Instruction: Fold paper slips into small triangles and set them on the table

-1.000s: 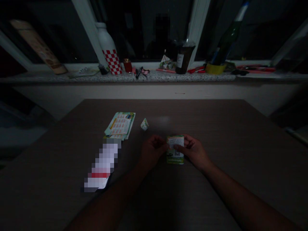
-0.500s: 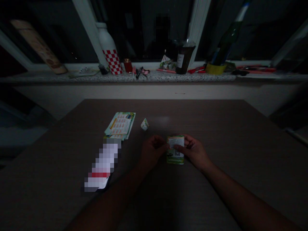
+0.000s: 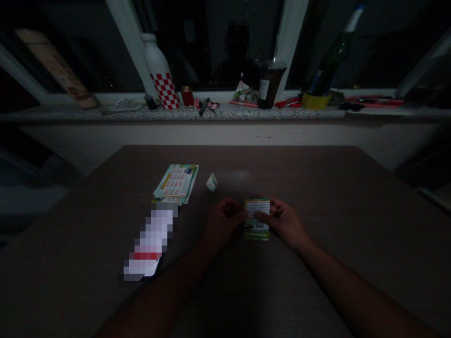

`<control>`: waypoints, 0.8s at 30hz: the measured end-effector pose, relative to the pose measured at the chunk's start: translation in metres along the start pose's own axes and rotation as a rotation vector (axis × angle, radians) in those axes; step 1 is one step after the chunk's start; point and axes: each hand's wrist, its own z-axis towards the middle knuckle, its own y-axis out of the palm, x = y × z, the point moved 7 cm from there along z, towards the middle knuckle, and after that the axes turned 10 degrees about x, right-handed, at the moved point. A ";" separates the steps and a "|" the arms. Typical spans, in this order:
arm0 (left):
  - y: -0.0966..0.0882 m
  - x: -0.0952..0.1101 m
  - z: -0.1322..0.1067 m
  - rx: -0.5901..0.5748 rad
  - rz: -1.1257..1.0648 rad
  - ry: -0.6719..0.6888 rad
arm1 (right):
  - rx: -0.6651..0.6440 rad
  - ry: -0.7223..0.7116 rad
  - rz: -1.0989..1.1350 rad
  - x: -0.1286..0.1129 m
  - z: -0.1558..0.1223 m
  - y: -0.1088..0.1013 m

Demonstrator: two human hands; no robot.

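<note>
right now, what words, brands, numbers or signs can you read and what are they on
No text reads clearly.
Green-and-white paper: lines of print and a square code, too small and blurred.
Stack of cards: rows of red print, too small.
Phone: screen pixelated.
Dark cup: white label, too blurred.
Green bottle: label too dark.
</note>
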 end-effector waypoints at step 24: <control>-0.001 0.000 -0.001 0.025 0.021 -0.039 | 0.018 0.038 0.005 -0.003 -0.001 0.001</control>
